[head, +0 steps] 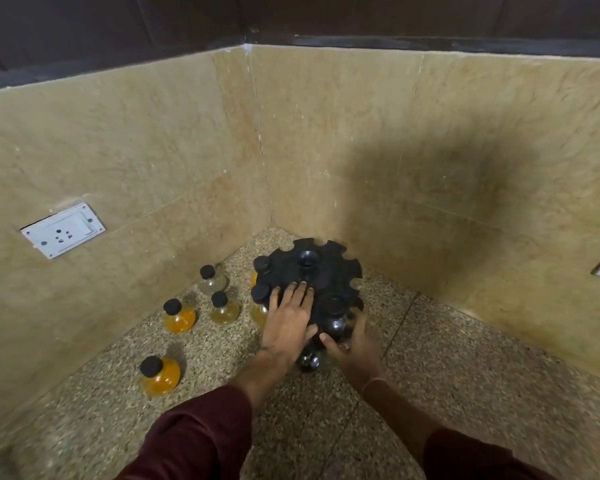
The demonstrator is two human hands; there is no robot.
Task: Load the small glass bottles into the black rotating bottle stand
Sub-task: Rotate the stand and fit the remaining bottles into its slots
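The black rotating bottle stand (329, 265) sits in the corner of the speckled counter, its notched top disc facing up. Two black-capped bottles (261, 265) hang in notches on its left side. My left hand (288, 320) lies flat on the disc with straight fingers. My right hand (355, 348) grips a dark bottle (335, 318) at the stand's near edge, its cap level with a notch. Loose round glass bottles with black caps stand to the left: a clear one (211, 279), a pale yellow one (223, 308) and two orange ones (177, 317) (158, 374).
Beige marble walls (430, 168) close the corner right behind and beside the stand. A white wall socket (63, 230) is set in the left wall. Another dark bottle (309, 362) shows low between my wrists. Speckled counter (465, 375) stretches to the right.
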